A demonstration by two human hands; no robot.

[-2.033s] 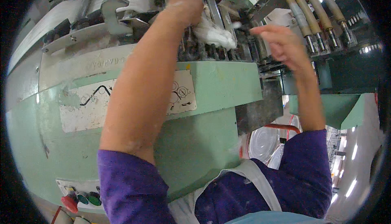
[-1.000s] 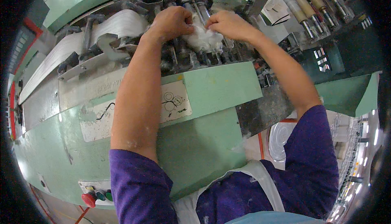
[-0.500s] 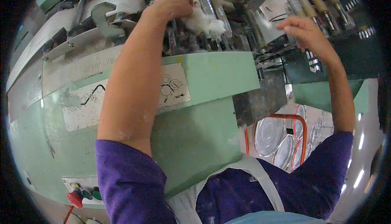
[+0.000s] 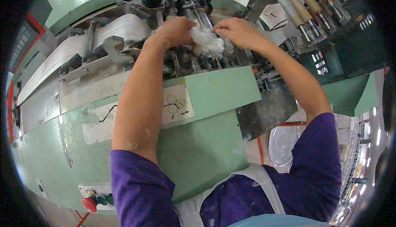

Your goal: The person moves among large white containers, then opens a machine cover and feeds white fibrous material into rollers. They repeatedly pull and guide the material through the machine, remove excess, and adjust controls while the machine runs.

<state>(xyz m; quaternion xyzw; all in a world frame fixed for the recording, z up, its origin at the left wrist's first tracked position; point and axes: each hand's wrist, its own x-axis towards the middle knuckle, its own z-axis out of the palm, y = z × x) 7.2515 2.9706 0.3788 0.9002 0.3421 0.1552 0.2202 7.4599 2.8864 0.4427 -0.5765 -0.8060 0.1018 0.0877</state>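
A loose wad of white cotton fluff [image 4: 207, 42] lies over the dark rollers of a green machine. Curled around its left side is my left hand [image 4: 176, 32], closed on the fluff with the fingertips partly hidden. My right hand [image 4: 239, 32] reaches in from the right with thumb and fingers pinched together at the fluff's upper right edge. Whatever it pinches is too small to make out. A broad band of white fibre strands [image 4: 123, 31] runs into the machine left of my left hand, passing under a metal bar [image 4: 89, 37].
A green cover [image 4: 218, 82] forms the machine's front edge below my hands. Raised rollers [image 4: 303, 6] stand at upper right. A grey metal hook-shaped bracket [image 4: 115, 49] projects beside my left forearm. A red knob [image 4: 89, 204] sits low on the left. Round clear-topped containers [image 4: 282, 144] stand at lower right.
My right hand has come left from beside the raised rollers to the fluff, its fingers now pinched. My left hand stays at the fluff. The view has shifted, showing more of the machine's top.
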